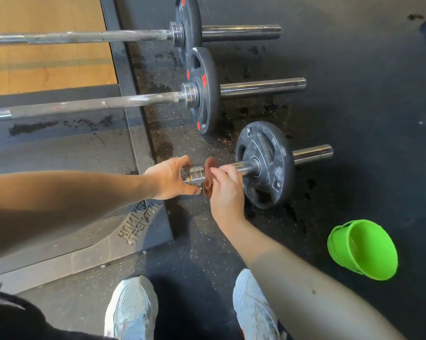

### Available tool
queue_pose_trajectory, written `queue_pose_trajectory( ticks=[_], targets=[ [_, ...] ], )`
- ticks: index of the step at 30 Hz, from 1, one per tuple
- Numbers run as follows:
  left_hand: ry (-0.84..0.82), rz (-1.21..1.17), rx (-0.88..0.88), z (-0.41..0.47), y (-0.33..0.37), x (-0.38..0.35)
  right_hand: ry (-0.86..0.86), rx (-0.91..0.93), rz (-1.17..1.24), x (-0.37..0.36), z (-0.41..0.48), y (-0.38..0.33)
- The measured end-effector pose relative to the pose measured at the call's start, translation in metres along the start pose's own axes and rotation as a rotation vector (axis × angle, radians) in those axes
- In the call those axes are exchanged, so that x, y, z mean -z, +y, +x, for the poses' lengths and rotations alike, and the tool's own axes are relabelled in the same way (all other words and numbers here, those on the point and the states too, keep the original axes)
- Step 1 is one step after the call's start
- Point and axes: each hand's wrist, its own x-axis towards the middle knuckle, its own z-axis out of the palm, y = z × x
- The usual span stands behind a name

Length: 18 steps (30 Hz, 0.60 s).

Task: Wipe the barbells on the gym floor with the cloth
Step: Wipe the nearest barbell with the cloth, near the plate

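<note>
Rubber floor (354, 94): 3 barbells (261, 87), 1 green bucket (361, 249). Left hand (170, 179) grips nearest barbell (246, 165); right hand (225, 190) pinches cloth (210, 165) against it.

Raised letters on the grey platform corner (137, 227) read "HAMMER STRENGTH", seen upside down.

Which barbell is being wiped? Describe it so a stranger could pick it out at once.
On the black gym floor, beside the wooden platform, find the nearest barbell of three, the one by the green bucket. Only it has a brownish cloth on its bar, pinched by the right hand.
</note>
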Motion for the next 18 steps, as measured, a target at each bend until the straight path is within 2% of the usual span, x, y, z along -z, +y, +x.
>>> queue_pose_trajectory(
  ticks=[1,5,9,12,14,18],
  targets=[
    [-0.003,-0.011,-0.002,-0.001,0.0,0.0,-0.001,0.012,-0.008,0.0,-0.003,0.004],
    [-0.01,-0.027,-0.001,-0.001,0.001,0.001,0.005,-0.143,0.033,0.019,0.009,0.004],
    [-0.006,-0.04,-0.012,-0.002,0.002,0.002,-0.11,-0.067,0.041,0.071,0.029,-0.033],
    [-0.026,-0.056,-0.008,-0.004,0.0,0.001,-0.107,0.034,-0.062,0.132,0.055,-0.048],
    [-0.036,-0.065,-0.001,-0.005,0.0,0.001,-0.172,0.043,-0.203,0.164,0.065,-0.048],
    [-0.055,-0.08,0.0,-0.006,0.003,0.001,-0.394,-0.039,-0.696,0.194,0.064,-0.017]
  ],
)
